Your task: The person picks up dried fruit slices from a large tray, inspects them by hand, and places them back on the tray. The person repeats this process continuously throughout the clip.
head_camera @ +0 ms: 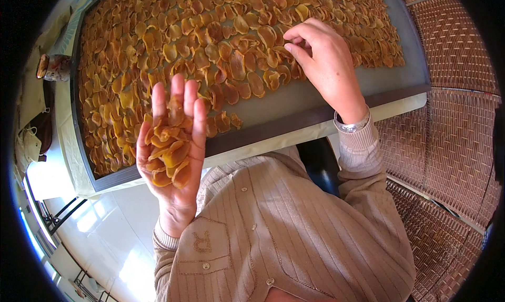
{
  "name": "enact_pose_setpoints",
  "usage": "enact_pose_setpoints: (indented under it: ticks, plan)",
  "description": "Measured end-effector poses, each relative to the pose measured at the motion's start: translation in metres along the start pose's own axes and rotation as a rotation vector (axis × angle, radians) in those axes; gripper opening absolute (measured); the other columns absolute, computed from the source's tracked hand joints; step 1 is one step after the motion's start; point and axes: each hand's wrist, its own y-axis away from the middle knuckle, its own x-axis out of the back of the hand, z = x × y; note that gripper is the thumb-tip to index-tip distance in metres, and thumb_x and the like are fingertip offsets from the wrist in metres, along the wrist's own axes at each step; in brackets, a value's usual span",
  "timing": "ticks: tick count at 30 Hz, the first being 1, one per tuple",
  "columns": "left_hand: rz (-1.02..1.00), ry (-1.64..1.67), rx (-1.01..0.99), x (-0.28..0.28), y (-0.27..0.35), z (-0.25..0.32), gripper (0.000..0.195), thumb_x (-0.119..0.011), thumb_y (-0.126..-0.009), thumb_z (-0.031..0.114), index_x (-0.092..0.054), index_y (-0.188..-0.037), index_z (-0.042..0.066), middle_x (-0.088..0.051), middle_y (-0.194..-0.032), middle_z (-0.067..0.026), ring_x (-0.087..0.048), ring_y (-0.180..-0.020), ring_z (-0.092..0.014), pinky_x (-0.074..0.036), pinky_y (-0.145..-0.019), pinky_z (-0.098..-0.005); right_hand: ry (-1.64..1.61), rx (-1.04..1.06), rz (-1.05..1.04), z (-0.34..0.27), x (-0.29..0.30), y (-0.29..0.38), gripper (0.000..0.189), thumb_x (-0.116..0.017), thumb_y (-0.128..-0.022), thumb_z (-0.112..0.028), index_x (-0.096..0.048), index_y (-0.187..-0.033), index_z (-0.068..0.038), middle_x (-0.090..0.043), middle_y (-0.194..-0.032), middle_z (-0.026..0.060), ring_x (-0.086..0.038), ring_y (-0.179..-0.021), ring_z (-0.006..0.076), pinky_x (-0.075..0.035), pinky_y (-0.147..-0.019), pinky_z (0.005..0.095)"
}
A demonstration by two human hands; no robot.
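My left hand [175, 191], palm up with its fingers extended, carries a small heap of dried orange-brown slices [169, 156] above the near-left part of a dark-framed flat tray [276, 124]. Similar thin, curled slices [236, 63] lie close together in rows over much of the tray's greyish surface. My right hand [327, 61] is palm down over the near edge of these rows, thumb and fingertips drawn close together. Whether a slice is pinched there is hidden by the fingers. A short row of slices [223, 122] lies just right of my left hand.
A pale cloth [402, 107] shows beneath the tray's frame. Brown woven screen panels [453, 144] stand along the right. At the left is a jar [55, 67] beside the tray. Below lies a shiny light floor [114, 231], with a dark seat [319, 160] near my body.
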Motion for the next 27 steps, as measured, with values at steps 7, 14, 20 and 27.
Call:
enact_pose_setpoints:
  ticks: [7,14,20,27]
  plan:
    - [0.062,0.038,-0.062,-0.004,0.013,0.008,0.059,-0.054,-0.101,0.008,-0.042,-0.159,0.007,-0.034,-0.168,-0.016,-0.027,-0.158,-0.033,-0.025,-0.129,-0.0516,0.038,-0.024,-0.098,0.01,-0.006,0.003,0.011,-0.078,-0.086,-0.008,-0.069,-0.089,-0.003,-0.065,-0.086,0.01,-0.066,-0.085,0.0304,-0.053,-0.075,0.0408]
    - [0.073,0.063,-0.029,-0.007,0.013,0.005,0.058,-0.054,-0.1,0.004,-0.043,-0.158,0.008,-0.035,-0.168,-0.014,-0.029,-0.158,-0.031,-0.03,-0.127,-0.0519,-0.025,-0.042,-0.097,0.009,0.002,-0.002,0.009,-0.077,-0.089,-0.008,-0.072,-0.092,-0.002,-0.07,-0.082,0.0088,-0.069,-0.073,0.0195,-0.055,-0.068,0.033]
    - [0.023,0.093,-0.027,0.0,0.014,0.01,0.057,-0.058,-0.103,0.018,-0.044,-0.156,0.002,-0.032,-0.168,-0.0201,-0.025,-0.158,-0.036,-0.021,-0.131,-0.0499,-0.416,-0.209,-0.256,-0.041,0.013,0.017,0.007,-0.077,-0.092,-0.007,-0.073,-0.095,-0.002,-0.072,-0.08,0.0001,-0.064,-0.071,0.0065,-0.051,-0.065,0.0235]
    - [0.047,0.101,-0.024,-0.002,0.016,0.011,0.058,-0.057,-0.103,0.019,-0.043,-0.157,0.002,-0.032,-0.168,-0.0204,-0.025,-0.158,-0.036,-0.022,-0.131,-0.0494,-0.452,-0.297,-0.338,-0.074,-0.009,0.035,0.008,-0.078,-0.085,-0.004,-0.072,-0.086,0.002,-0.074,-0.079,0.0137,-0.074,-0.07,0.022,-0.057,-0.065,0.0311]
